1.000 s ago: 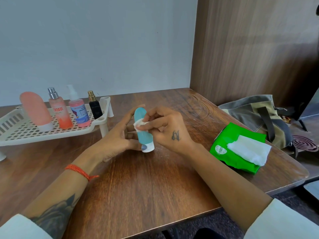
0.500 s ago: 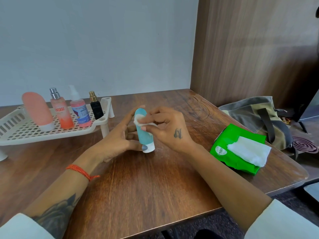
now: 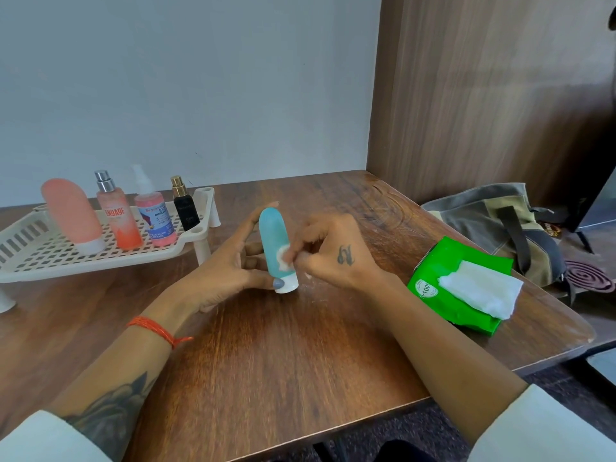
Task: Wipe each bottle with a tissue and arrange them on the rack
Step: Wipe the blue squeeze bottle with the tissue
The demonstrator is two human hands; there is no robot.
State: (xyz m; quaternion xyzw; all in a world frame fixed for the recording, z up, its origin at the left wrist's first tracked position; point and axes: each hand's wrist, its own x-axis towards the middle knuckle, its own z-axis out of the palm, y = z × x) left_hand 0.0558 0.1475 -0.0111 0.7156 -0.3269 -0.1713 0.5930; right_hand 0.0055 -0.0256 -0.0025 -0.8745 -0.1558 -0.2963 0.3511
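A blue tube bottle [image 3: 274, 240] with a white cap stands cap-down on the wooden table [image 3: 283, 345]. My left hand [image 3: 226, 265] holds it from behind, thumb at the cap. My right hand [image 3: 333, 253] pinches a small white tissue [image 3: 285, 258] against the bottle's lower front. On the cream rack [image 3: 50, 258] at the left stand a peach tube [image 3: 71, 213], an orange spray bottle [image 3: 117, 213], a pink spray bottle [image 3: 154, 213] and a small black bottle [image 3: 185, 206].
A green tissue pack [image 3: 460, 285] with a white tissue sticking out lies at the table's right edge. A grey-olive bag [image 3: 496, 225] and a dark coil [image 3: 588, 275] sit beyond it. A wood panel wall rises at the right.
My right hand has slid the tissue down the blue bottle from near its top to its lower part. The left hand keeps its hold.
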